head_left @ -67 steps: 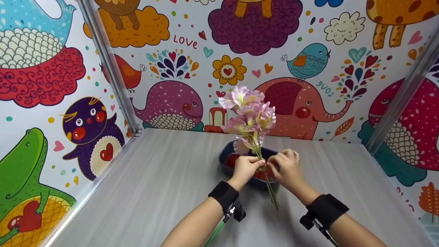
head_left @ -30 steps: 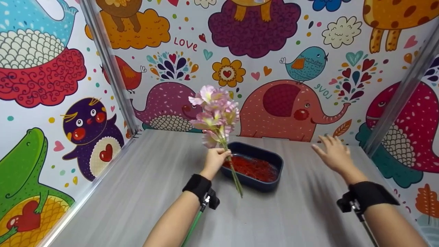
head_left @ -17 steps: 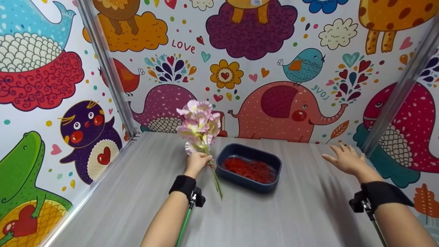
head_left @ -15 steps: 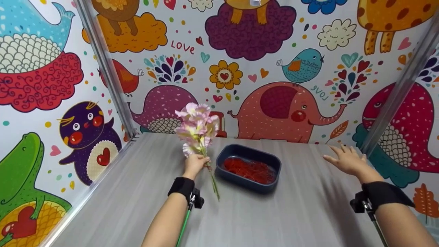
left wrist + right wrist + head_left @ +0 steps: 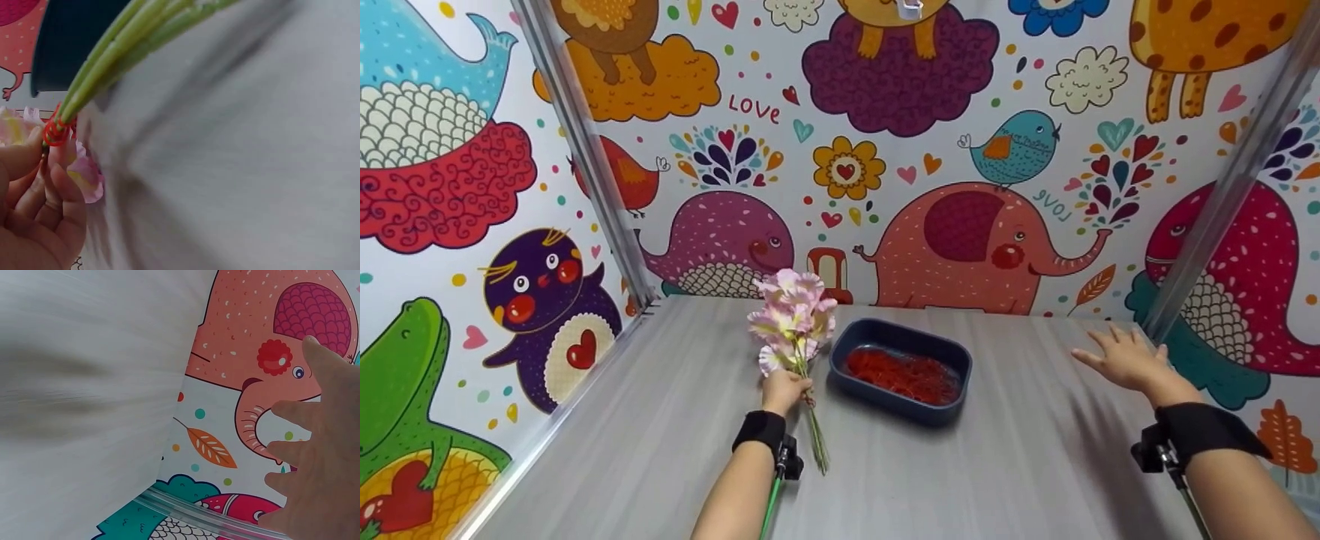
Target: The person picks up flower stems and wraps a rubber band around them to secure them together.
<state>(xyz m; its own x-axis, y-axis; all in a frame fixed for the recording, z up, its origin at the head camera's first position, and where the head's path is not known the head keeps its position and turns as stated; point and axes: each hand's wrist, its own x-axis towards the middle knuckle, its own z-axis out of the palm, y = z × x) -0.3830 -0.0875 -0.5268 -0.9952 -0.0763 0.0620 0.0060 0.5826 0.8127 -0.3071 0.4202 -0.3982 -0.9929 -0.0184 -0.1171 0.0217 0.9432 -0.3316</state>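
Left hand (image 5: 784,390) grips pink flower bunch (image 5: 791,321); right hand (image 5: 1125,361) spread open, empty, far right.
Only the left wrist view shows the red rubber band (image 5: 54,133) binding the green stems (image 5: 121,48), beside the tray (image 5: 896,412).

The word "LOVE" (image 5: 753,109) stands in red on the back wall (image 5: 885,45), left of centre. A second "LOVE" (image 5: 1051,205) (green, upside down) stands by the elephant (image 5: 960,247). No other text is legible.

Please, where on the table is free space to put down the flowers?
Bare table lies left of the left hand holding the flower bunch, and between the blue tray and the right hand. Beside the tray it is crowded.
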